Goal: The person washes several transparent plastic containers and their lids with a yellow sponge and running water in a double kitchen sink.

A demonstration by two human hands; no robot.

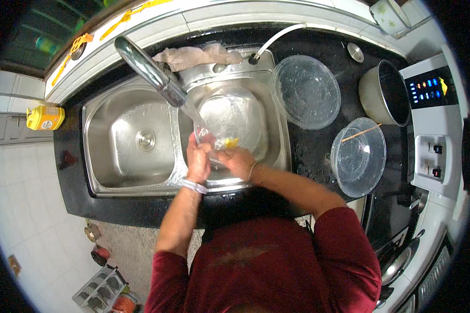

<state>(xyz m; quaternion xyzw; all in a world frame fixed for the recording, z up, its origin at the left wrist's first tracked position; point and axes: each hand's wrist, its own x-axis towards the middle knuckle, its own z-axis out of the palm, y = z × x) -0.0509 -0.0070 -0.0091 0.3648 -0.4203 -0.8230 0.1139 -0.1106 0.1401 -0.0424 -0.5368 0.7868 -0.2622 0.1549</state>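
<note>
Both my hands are over the right basin of the steel sink point(278, 151), under running water from the chrome faucet point(151, 73). My left hand point(198, 163) is closed around a clear, pinkish thing point(206, 136) that stands up into the stream; its kind is hard to make out. Close beside it, my right hand point(237, 163) is curled, its fingers slightly blurred and partly hidden. A small yellow thing point(231, 142) shows just beyond the right fingers; I cannot tell whether they hold it. Beneath the hands, a round clear plastic basin point(256, 117) sits in the sink.
Left of the hands is the other sink basin point(146, 117). A yellow jug point(45, 118) stands at the far left. On the right counter are a clear round tub point(305, 93), another tub point(357, 161) with a stick across it, and a metal pot point(373, 96). A cloth point(198, 56) lies behind the sink.
</note>
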